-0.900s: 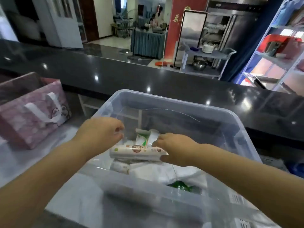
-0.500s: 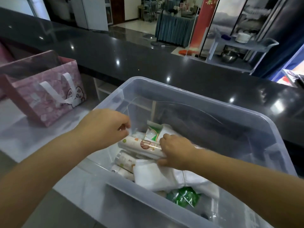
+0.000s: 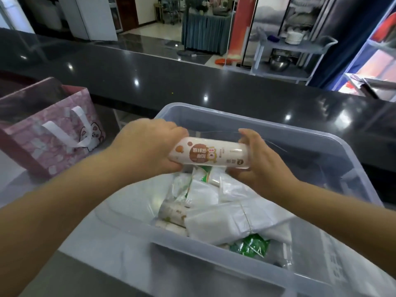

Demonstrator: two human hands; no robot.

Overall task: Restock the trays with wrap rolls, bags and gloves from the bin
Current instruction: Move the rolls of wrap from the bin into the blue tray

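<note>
A white wrap roll (image 3: pixel 211 155) with brown print is held level above the clear plastic bin (image 3: pixel 317 146). My left hand (image 3: pixel 147 146) grips its left end and my right hand (image 3: pixel 263 159) grips its right end. Inside the bin lie another wrap roll (image 3: pixel 172 213), white plastic bags (image 3: pixel 227 219), a green-printed packet (image 3: pixel 204 176) and a green pack (image 3: pixel 249 246). No trays are in view.
A pink gift bag (image 3: pixel 49 133) with white handles stands to the left of the bin on the pale worktop (image 3: pixel 12 189). A dark glossy counter (image 3: pixel 192 82) runs across behind the bin. Shelving and a cart stand far behind.
The wrap roll lay in the bin with only my right hand on it; now both hands hold it, lifted up above the bin's contents.
</note>
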